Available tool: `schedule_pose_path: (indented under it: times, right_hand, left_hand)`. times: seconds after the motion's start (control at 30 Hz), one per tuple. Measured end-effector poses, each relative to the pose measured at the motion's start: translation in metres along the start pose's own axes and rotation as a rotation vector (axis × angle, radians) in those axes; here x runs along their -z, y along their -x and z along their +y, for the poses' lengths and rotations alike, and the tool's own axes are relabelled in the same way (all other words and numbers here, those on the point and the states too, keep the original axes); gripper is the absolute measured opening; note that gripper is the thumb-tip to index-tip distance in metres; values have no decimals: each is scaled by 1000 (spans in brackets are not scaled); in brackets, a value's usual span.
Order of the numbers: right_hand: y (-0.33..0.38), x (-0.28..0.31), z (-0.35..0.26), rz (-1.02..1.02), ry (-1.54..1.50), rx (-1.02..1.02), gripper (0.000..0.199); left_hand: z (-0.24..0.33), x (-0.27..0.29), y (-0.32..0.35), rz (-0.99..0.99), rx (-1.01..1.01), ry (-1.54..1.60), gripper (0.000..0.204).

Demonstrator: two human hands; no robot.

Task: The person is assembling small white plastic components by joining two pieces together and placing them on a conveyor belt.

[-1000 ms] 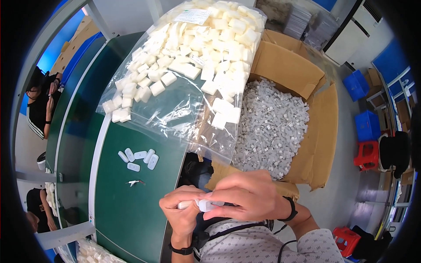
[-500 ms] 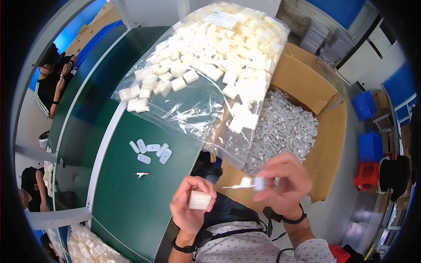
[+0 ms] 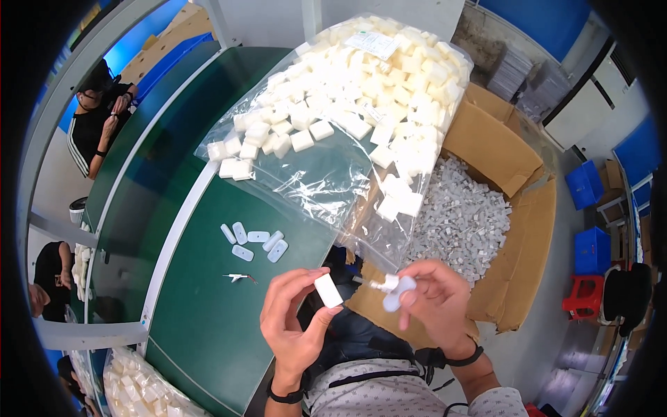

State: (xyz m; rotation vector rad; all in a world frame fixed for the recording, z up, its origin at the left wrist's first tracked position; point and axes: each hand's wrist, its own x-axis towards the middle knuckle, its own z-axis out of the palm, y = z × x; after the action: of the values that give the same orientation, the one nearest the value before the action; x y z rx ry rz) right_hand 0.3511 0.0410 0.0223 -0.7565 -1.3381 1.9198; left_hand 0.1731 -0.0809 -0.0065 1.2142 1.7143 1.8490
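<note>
A cream-white foam-like block (image 3: 328, 291) is pinched between the thumb and fingers of my left hand (image 3: 292, 321), tilted. My right hand (image 3: 442, 304) holds a pale blue rounded plastic piece (image 3: 398, 295) with a white part and a thin strip sticking out toward the block. The strip is blurred, and a small gap seems to separate it from the block. Left of my hands, several pale blue oblong pieces (image 3: 276, 251) lie on the green table (image 3: 201, 313). Near them lies a small white part with thin wires (image 3: 240, 277).
A large clear bag (image 3: 306, 182) of cream-white blocks lies across the table's far side. To the right stands an open carton (image 3: 531, 257) full of small grey-white parts (image 3: 462, 215). Another bag of blocks (image 3: 142, 389) is at lower left. Two people (image 3: 97, 125) are beyond the table.
My left hand has turned the block from lying level to tilted, fingers now extended along it. My right hand has rotated the blue piece, its broad face now showing. The whole view has shifted slightly.
</note>
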Motion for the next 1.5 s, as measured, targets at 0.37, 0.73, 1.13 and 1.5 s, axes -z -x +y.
schedule_pose_path:
  times: [0.37, 0.73, 1.13, 1.5]
  right_hand:
    - [-4, -17, 10, -292, 563, 631, 35]
    - [1, -21, 18, -394, 358, 568, 34]
    - [-2, -24, 27, -39, 275, 373, 26]
    - [-8, -24, 21, -28, 523, 596, 34]
  left_hand:
    - [4, -12, 3, 94, -231, -321, 54]
    - [4, -17, -2, 126, -233, -366, 51]
    - [1, -20, 7, 158, -404, -355, 55]
    - [19, -14, 0, 26, -21, 163, 27]
